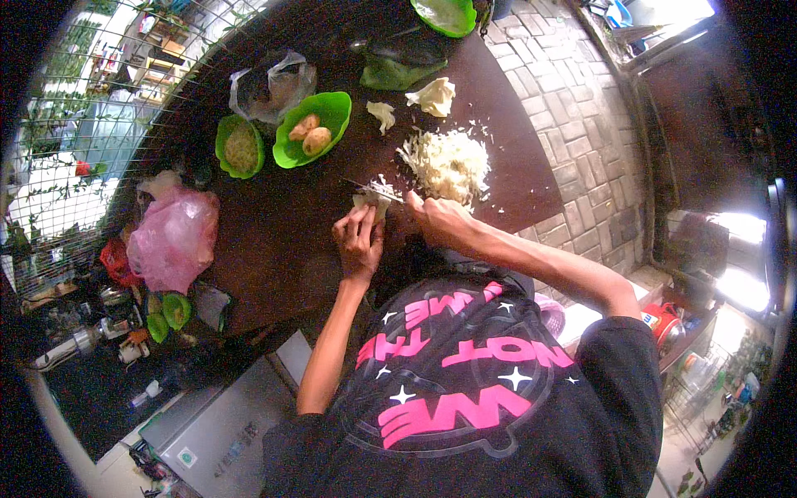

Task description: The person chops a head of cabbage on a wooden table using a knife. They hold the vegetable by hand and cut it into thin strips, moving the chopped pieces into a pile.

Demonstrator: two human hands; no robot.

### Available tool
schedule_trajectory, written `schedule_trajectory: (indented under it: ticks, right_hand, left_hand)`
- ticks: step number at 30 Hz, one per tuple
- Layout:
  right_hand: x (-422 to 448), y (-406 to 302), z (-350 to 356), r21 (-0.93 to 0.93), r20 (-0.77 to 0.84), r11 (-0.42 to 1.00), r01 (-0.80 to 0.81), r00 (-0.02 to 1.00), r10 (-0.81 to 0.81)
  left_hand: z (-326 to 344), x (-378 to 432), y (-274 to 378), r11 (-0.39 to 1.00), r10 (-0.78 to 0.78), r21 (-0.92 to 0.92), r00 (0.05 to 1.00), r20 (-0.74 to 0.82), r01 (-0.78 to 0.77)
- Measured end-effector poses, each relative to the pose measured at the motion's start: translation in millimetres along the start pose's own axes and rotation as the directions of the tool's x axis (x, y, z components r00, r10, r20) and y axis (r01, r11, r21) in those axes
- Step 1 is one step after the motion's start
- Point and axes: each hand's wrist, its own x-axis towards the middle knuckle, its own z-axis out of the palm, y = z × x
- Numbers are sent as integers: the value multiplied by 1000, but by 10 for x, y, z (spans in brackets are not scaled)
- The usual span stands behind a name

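Note:
My left hand (360, 241) presses a pale wedge of what looks like cabbage (372, 204) onto the dark brown table (280, 249), fingers bent over its near side. A knife (377, 192) is gripped in my right hand (443, 219), its thin blade lying across the far side of the wedge. Fine shreds (383, 183) lie just beyond the blade. Beyond my right hand spreads a large heap of shredded cabbage (453, 163), with bits scattered around it. Two loose pale pieces, a larger chunk (434, 97) and a smaller leaf piece (381, 116), rest farther back.
One green bowl (340, 115) holds two brownish round items; another green bowl (224, 134) holds pale contents. Behind them sits a transparent plastic bag (292, 78). A third green bowl (468, 23) stands at the far edge. A pink plastic bag (171, 236) lies left, near wire mesh (93, 155).

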Motion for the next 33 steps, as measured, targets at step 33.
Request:
schedule_trajectory:
  ticks: [33]
  right_hand:
    - [-17,-88,110,7,23,996,-85,996,85]
  left_hand:
    - [-9,-29,-9,1000,-14,-11,1000,6,14]
